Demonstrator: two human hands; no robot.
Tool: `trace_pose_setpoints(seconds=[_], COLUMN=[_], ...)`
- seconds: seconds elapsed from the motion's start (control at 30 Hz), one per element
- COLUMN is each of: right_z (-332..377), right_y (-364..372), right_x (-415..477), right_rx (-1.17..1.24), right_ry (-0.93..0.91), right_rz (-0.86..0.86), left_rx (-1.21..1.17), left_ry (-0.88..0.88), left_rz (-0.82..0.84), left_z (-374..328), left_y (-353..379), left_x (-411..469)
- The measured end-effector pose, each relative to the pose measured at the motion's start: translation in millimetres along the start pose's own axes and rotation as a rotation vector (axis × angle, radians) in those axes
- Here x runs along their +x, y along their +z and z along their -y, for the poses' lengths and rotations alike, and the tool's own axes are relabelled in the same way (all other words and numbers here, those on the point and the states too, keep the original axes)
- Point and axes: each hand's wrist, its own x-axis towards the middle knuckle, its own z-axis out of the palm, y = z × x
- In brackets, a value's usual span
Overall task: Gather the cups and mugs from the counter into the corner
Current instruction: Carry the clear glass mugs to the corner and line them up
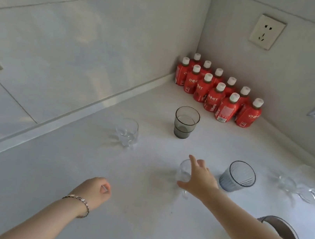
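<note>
Several cups stand on the white counter (pixel 136 228). A smoky grey glass (pixel 186 122) is nearest the corner. Left of it sits a small clear glass (pixel 127 132). My right hand (pixel 198 177) is spread around another small clear glass (pixel 183 173), fingers apart and touching or almost touching its rim. A ribbed blue-grey cup (pixel 238 176) stands just right of that hand. Clear glassware (pixel 298 184) sits at the far right. A grey mug (pixel 281 230) shows behind my right forearm. My left hand (pixel 95 190), with a bracelet, hovers curled and empty.
Several red bottles with white caps (pixel 218 91) fill the corner in two rows along the right wall. A wall socket (pixel 266 32) sits above them. A raised ledge (pixel 71 114) runs along the left wall.
</note>
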Motion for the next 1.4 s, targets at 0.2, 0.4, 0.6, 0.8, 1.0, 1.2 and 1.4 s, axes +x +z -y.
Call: trace_pose_setpoints(seconds=[0.2,0.4,0.6,0.8,1.0,1.2,1.4], right_z=[-7.4,-0.6,5.6,27.9,88.9,187.1,285.0], right_y=[-7.9,-29.4,-40.1,-35.4,-12.4,38.1,115.9], right_x=[25.5,38.0,36.1,21.3,-16.9,-91.1,-202.2], right_rx=[0.052,0.174,0.123,0.006,-0.084,-0.167,-0.188], right_ry=[-0.066,-0.135,-0.242,-0.354,-0.565,-0.808,-0.969], right_rz=[0.045,-0.010,0.002,0.071,0.138,0.198,0.264], left_rx=[-0.137,-0.213,-0.115,-0.190,-0.267,-0.297,-0.358], left_ry=[-0.169,-0.087,-0.167,-0.146,-0.159,-0.336,-0.500], left_rz=[-0.158,-0.313,-0.363,-0.392,-0.447,-0.563,-0.710], left_z=[-26.9,-89.7,-95.8,-73.4,0.6,111.1,239.2], left_y=[-15.9,-52.9,-45.2,-28.5,-12.3,-1.4,9.3], left_x=[45.2,111.1,129.9,67.5,-43.3,-161.8,-289.4])
